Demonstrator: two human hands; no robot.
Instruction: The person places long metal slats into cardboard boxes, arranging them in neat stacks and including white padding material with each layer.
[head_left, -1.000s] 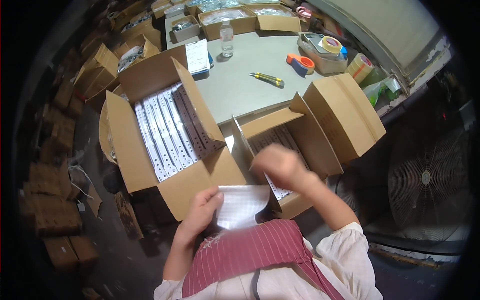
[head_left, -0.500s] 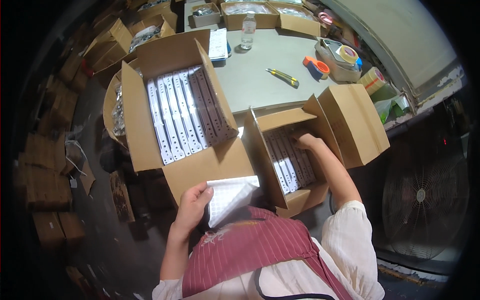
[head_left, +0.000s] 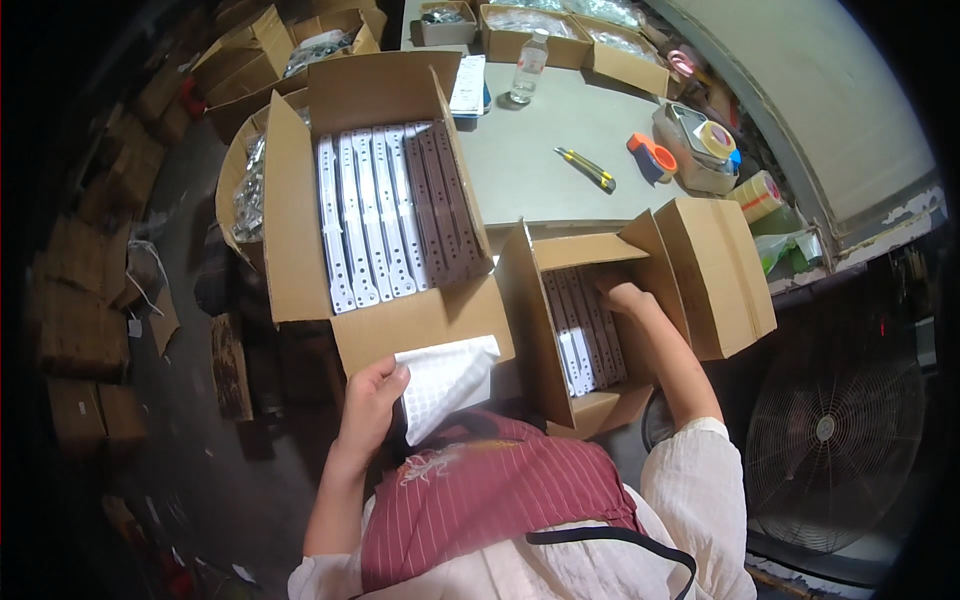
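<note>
White sheet (head_left: 445, 380), dotted with a grid of small squares, is pinched at its left edge between the thumb and fingers of the left hand (head_left: 368, 402), held low near the chest, just in front of the big box's near flap. The right hand (head_left: 622, 298) reaches down into the small box (head_left: 590, 320), fingers curled and tucked against the packs (head_left: 585, 330) at its far end; whether they grip one I cannot tell.

By my reading the small box is about half filled: a row of long wrapped packs lies flat along its left side, with bare cardboard on the right under the forearm. The big box (head_left: 375, 200), far left, holds a full row of white strips (head_left: 365, 220) and a few brown ones (head_left: 445, 205), so plenty seems left to handle.

On the grey table (head_left: 530, 170) beyond lie a yellow knife (head_left: 587, 168), an orange tape dispenser (head_left: 652, 158), a clear bottle (head_left: 528, 66), tape rolls (head_left: 758, 195) and a small tray. More open cartons line the table's far edge and the dim floor on the left. A fan (head_left: 830, 440) stands at the right. The small box's upright flaps crowd the right wrist; nothing else blocks either hand.
</note>
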